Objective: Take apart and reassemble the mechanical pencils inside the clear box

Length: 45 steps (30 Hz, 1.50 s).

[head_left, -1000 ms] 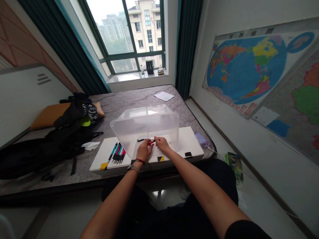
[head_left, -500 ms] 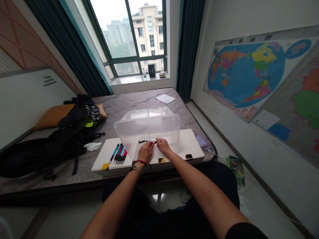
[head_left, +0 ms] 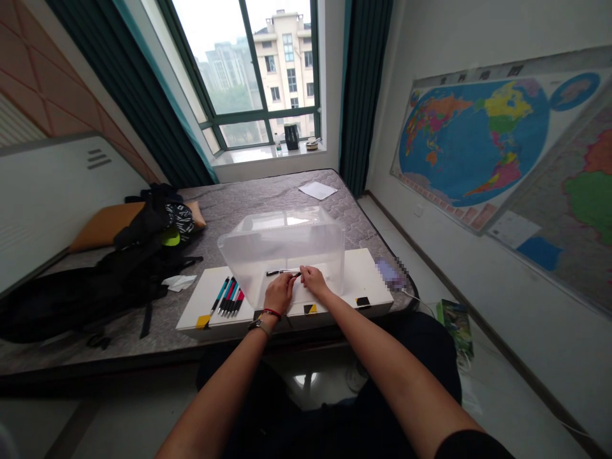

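Note:
My left hand and my right hand meet at the open front of a clear plastic box lying on its side. Their fingers are closed around a small pen; only a short dark piece shows between them, the rest is hidden. Just behind the left fingers a black pen part lies on the white board, its right end covered by the hand. Left of the box, several pens with blue, red and black barrels lie side by side.
Under the board is a grey mattress. A black bag and a white tissue lie to the left. A sheet of paper rests behind the box. A blurred phone-like object with a cable sits at the right.
Both hands stay in nearly the same place, fingers still closed together. The view has shifted very slightly; the box and the row of pens have not moved.

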Each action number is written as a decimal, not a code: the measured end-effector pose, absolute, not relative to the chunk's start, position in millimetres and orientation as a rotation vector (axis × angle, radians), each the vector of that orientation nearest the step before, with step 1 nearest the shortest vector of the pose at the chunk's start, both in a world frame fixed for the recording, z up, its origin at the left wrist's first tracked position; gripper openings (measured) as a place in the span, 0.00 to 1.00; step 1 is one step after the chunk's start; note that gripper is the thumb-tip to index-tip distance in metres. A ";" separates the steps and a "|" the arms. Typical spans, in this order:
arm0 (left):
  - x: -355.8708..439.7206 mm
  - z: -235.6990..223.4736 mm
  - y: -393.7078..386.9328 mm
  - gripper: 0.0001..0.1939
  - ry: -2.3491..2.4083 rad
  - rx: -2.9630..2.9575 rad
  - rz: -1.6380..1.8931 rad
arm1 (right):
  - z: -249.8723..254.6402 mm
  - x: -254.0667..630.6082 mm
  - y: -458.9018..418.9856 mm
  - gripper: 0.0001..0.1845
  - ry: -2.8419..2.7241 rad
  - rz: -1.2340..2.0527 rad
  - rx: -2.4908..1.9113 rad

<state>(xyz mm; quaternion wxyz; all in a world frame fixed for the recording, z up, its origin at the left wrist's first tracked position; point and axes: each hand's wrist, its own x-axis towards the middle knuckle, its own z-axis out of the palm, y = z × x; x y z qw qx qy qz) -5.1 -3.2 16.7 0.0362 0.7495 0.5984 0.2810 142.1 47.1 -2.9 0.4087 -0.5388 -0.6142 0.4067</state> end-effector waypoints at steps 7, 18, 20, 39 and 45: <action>-5.4 13.8 -5.0 0.18 1.926 2.217 0.759 | 0.2 141.9 45.1 0.25 -1.534 1.024 -1.365; -3.9 20.0 -6.5 0.17 1.862 2.313 0.785 | 0.0 141.5 45.2 0.25 -1.507 1.028 -1.355; -3.5 19.0 -5.8 0.17 1.879 2.363 0.782 | -2.5 141.2 46.3 0.25 -1.508 1.027 -1.343; -4.2 18.1 -7.9 0.16 1.916 2.501 0.682 | -5.0 142.8 48.0 0.27 -1.501 1.043 -1.292; -3.1 18.7 -7.3 0.17 1.978 2.495 0.684 | -5.1 141.1 47.6 0.26 -1.509 1.044 -1.308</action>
